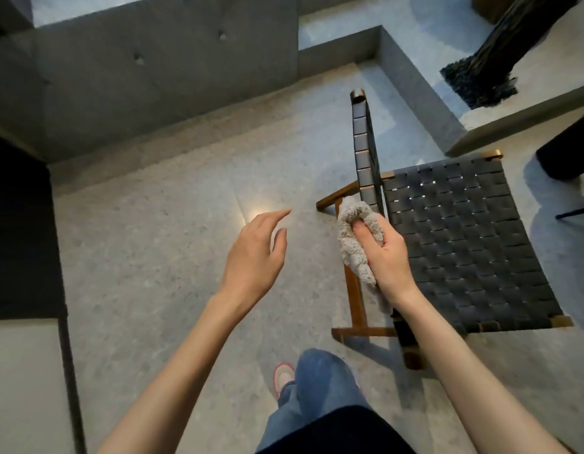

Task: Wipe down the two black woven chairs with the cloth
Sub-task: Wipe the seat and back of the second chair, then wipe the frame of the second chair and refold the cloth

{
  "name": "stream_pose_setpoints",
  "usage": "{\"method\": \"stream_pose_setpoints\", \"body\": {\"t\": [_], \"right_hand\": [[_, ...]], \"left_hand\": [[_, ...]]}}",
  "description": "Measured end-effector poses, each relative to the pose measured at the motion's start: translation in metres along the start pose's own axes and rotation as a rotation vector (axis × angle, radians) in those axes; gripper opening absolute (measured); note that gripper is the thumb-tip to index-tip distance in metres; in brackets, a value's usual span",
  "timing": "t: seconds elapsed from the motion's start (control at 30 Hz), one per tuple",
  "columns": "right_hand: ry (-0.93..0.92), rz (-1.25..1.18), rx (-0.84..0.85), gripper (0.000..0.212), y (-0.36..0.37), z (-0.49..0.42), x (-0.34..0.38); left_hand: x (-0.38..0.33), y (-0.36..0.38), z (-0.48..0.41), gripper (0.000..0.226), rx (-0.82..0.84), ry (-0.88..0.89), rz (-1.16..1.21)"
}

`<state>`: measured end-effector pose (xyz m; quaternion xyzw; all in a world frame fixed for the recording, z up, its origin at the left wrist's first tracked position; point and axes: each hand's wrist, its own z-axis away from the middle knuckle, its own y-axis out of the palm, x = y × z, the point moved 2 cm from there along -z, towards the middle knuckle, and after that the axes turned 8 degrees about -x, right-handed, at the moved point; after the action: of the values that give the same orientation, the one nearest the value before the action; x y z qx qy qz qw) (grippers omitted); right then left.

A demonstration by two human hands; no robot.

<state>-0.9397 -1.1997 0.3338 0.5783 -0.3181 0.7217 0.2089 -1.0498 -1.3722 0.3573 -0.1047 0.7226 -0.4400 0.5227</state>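
Note:
One black woven chair point(461, 237) with a brown wooden frame stands on the floor to my right, seen from above; its backrest point(366, 149) runs along the seat's left edge. My right hand point(382, 257) grips a fluffy grey cloth point(352, 244) and hovers over the near end of the backrest, at the seat's left edge. My left hand point(254, 253) floats over bare floor to the left of the chair, fingers spread, holding nothing. Only this one chair is in view.
Speckled grey stone floor point(172, 244) stretches left of the chair. A concrete wall point(146, 80) rises behind, a low concrete ledge point(415, 86) runs at the back right, a dark block point(18, 231) sits at left. A black fringed object point(487, 70) hangs top right. My leg and shoe point(284, 378) are below.

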Motion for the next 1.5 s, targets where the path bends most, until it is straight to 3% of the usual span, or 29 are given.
{"method": "stream_pose_setpoints", "body": {"t": [0.2, 0.4, 0.5, 0.6, 0.8, 1.23, 1.3, 1.37, 1.5], "right_hand": [[-0.095, 0.107, -0.074, 0.012, 0.025, -0.039, 0.038], [-0.111, 0.157, -0.162, 0.032, 0.065, -0.123, 0.063], [-0.142, 0.190, -0.110, 0.037, 0.086, -0.163, 0.073], [-0.127, 0.218, -0.125, 0.043, 0.109, -0.220, 0.092], [-0.145, 0.235, -0.169, 0.053, 0.141, -0.320, 0.126], [0.019, 0.331, -0.578, 0.080, 0.150, -0.487, 0.127], [0.072, 0.306, -0.631, 0.084, 0.151, -0.510, 0.129], [0.116, 0.267, -0.707, 0.084, 0.152, -0.527, 0.130], [0.163, 0.126, -0.996, 0.073, 0.142, -0.547, 0.127]], "left_hand": [[0.000, -0.021, -0.064, 0.037, 0.042, 0.049, 0.085], [0.009, -0.027, -0.172, 0.035, 0.169, 0.129, 0.187], [0.010, -0.027, -0.228, 0.030, 0.305, 0.031, 0.330], [0.015, -0.035, -0.308, 0.023, 0.457, -0.180, 0.503], [0.019, -0.046, -0.447, 0.031, 0.635, -0.296, 0.395], [-0.040, 0.063, -0.661, 0.008, 0.990, 0.076, 0.344], [-0.054, 0.080, -0.694, 0.003, 1.074, 0.181, 0.323], [-0.068, 0.097, -0.722, 0.014, 1.131, 0.316, 0.280], [-0.104, 0.129, -0.751, 0.015, 1.331, 0.677, 0.141]]}}
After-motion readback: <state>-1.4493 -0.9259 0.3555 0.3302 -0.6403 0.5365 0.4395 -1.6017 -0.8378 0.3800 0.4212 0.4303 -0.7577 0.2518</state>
